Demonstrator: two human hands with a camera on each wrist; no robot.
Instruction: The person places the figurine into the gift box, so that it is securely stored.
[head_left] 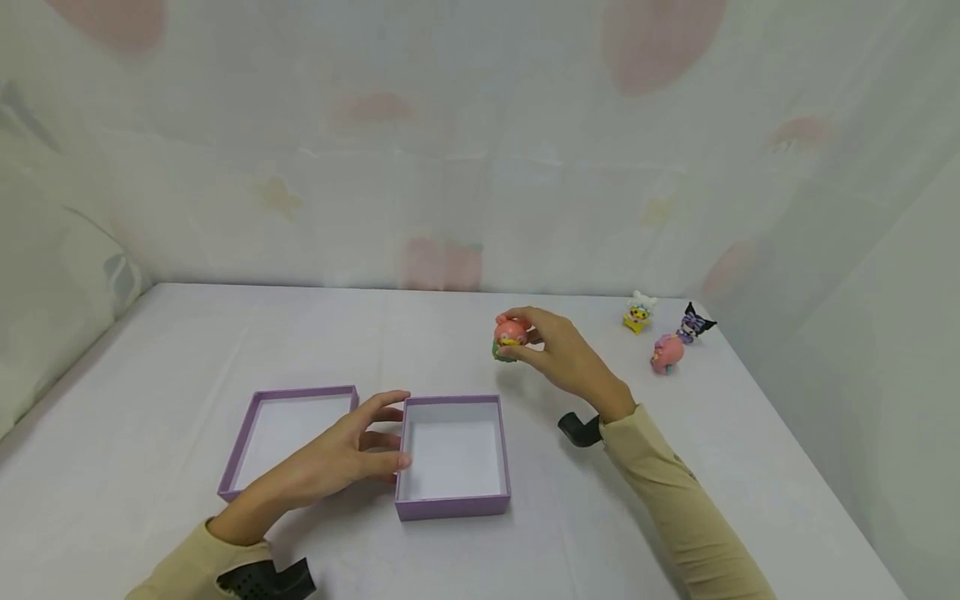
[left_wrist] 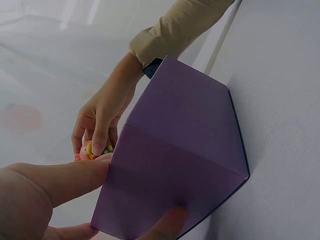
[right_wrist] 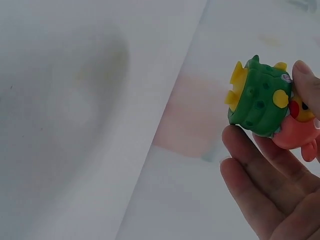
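The right hand [head_left: 558, 354] pinches a small toy [head_left: 509, 337] above the desk [head_left: 187, 333]; the left hand [head_left: 337, 458], fingers straight, touches the purple box [head_left: 452, 493].

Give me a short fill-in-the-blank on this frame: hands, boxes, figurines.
1. The right hand holds a pink and ____ toy figure above the table.
2. The left hand touches the purple box on its ____ wall.
3. At the table's far right corner stand ____ small figurines: a yellow one, a black-eared one and a pink one.
4. Left of the left hand lies a second open purple tray, which holds ____.

Missing words: green; left; three; nothing
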